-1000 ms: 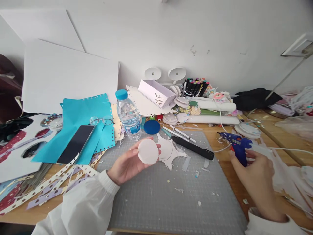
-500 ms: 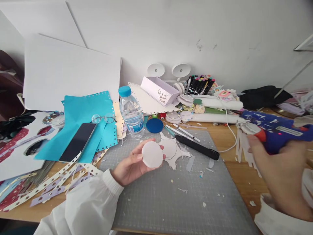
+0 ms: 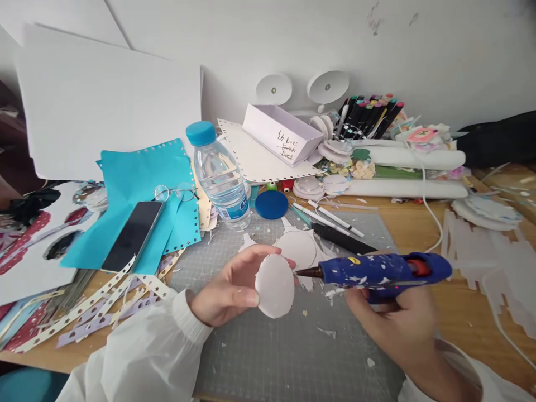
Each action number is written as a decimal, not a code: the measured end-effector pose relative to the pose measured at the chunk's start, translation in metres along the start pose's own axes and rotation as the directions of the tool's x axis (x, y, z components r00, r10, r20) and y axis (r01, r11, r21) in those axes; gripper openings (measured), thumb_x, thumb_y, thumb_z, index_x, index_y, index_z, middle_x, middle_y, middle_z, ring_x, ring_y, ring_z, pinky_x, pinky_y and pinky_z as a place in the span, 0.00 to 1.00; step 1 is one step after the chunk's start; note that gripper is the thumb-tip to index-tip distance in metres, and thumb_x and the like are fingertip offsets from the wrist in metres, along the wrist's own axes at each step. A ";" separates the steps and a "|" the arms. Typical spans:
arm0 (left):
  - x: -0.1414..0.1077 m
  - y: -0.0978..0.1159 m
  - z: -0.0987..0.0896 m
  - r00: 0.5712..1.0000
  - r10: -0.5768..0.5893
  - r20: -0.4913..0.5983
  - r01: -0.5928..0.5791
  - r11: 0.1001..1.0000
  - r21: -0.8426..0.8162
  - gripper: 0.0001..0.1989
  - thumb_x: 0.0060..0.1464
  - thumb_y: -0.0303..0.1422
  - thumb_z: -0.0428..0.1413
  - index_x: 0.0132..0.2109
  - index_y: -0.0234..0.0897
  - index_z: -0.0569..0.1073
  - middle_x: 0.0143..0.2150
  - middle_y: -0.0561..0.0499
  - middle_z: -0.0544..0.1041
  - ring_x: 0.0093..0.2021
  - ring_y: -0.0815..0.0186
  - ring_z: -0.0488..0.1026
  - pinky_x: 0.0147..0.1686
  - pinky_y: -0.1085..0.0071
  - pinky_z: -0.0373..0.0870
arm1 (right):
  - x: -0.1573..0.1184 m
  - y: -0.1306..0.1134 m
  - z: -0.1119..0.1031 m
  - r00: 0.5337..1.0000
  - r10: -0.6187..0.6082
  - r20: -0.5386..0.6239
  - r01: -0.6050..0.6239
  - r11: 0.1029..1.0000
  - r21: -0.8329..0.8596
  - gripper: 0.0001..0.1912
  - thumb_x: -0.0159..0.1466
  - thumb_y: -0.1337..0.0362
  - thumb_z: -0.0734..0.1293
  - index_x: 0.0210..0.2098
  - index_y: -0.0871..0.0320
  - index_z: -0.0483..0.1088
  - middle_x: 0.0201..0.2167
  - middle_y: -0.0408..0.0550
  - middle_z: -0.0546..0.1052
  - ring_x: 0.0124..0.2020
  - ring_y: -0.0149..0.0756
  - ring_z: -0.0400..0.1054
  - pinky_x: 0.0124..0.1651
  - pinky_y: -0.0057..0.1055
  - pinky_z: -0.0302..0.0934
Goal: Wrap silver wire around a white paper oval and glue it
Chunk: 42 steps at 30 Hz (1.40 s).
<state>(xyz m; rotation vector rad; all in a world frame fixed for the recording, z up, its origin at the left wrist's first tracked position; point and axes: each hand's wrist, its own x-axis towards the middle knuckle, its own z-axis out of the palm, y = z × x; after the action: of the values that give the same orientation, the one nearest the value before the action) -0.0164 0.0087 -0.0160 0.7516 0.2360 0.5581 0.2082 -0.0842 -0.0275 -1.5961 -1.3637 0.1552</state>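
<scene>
Disc (image 3: 275, 286), 1, white, within left grip (image 3: 228, 289); glue gun (image 3: 368, 269), 1, blue, within right grip (image 3: 404, 321)

Glue gun (image 3: 377, 271): plastic, crusted with flecks; tip (image 3: 312, 272) metal-looking
Disc (image 3: 275, 286): matt, smooth, rough-edged
Bottle (image 3: 220, 181): clear, glossy plastic
Phone (image 3: 133, 235): smooth, glossy screen
Mat (image 3: 268, 360): matt, littered with scraps
Sleeve (image 3: 154, 346): creased cloth
Surface (image 3: 464, 315): smooth wood

Two hands (image 3: 228, 290), one glue gun (image 3: 364, 271), one held disc (image 3: 275, 286), one bottle (image 3: 220, 178), one phone (image 3: 133, 235), one box (image 3: 272, 140)
</scene>
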 end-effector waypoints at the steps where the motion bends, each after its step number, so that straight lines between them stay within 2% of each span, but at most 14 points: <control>1: 0.000 0.000 0.000 1.000 0.007 -0.009 -0.007 1.000 0.003 0.27 0.45 0.30 0.65 0.53 0.42 0.71 0.53 0.45 0.74 0.51 0.53 0.74 0.44 0.65 0.71 | 0.001 0.000 -0.002 0.999 -0.032 0.019 0.032 0.999 -0.012 0.07 0.53 0.67 0.67 0.31 0.53 0.65 0.26 0.43 0.70 0.23 0.35 0.66 0.22 0.31 0.61; 5: 0.000 -0.001 0.000 0.998 0.042 -0.040 -0.042 0.999 0.021 0.27 0.44 0.30 0.66 0.53 0.43 0.71 0.53 0.45 0.74 0.50 0.55 0.74 0.46 0.64 0.71 | 0.004 0.000 -0.007 0.987 -0.155 0.041 0.156 0.987 -0.026 0.09 0.53 0.68 0.68 0.31 0.52 0.64 0.30 0.46 0.69 0.29 0.40 0.67 0.28 0.36 0.62; 10: 0.001 -0.004 0.001 0.998 0.033 -0.056 -0.030 0.998 0.051 0.30 0.41 0.27 0.67 0.54 0.44 0.70 0.53 0.46 0.73 0.51 0.57 0.72 0.47 0.64 0.69 | 0.008 -0.001 -0.006 0.950 -0.313 0.024 0.311 0.949 0.048 0.12 0.51 0.71 0.70 0.32 0.53 0.65 0.28 0.43 0.70 0.25 0.36 0.67 0.24 0.33 0.62; 13: 0.000 -0.006 0.001 0.999 0.008 -0.039 -0.005 0.998 0.070 0.32 0.40 0.27 0.68 0.54 0.43 0.70 0.52 0.45 0.72 0.50 0.58 0.71 0.47 0.64 0.68 | 0.010 -0.007 -0.005 0.954 -0.298 0.035 0.294 0.951 0.096 0.11 0.52 0.72 0.69 0.30 0.53 0.64 0.27 0.43 0.69 0.25 0.35 0.67 0.24 0.32 0.64; 24: 0.000 -0.007 -0.001 1.000 -0.018 0.023 0.016 0.995 0.101 0.29 0.40 0.27 0.68 0.51 0.39 0.70 0.52 0.45 0.70 0.51 0.59 0.69 0.48 0.64 0.68 | 0.010 -0.010 -0.002 0.955 -0.295 0.019 0.288 0.943 0.166 0.14 0.51 0.73 0.69 0.35 0.55 0.64 0.27 0.43 0.71 0.24 0.35 0.68 0.24 0.32 0.65; 42: 0.001 -0.007 -0.001 1.000 -0.024 0.011 0.022 0.986 0.167 0.29 0.39 0.30 0.69 0.50 0.39 0.70 0.50 0.44 0.70 0.50 0.56 0.69 0.47 0.62 0.68 | 0.009 -0.010 -0.003 0.944 -0.327 0.038 0.319 0.937 0.144 0.13 0.51 0.75 0.68 0.33 0.56 0.63 0.27 0.43 0.69 0.25 0.33 0.68 0.25 0.31 0.65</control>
<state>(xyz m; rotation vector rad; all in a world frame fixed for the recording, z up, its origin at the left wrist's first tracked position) -0.0136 0.0055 -0.0221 0.9137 0.2822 0.5153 0.2066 -0.0794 -0.0147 -1.2433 -1.6086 0.0965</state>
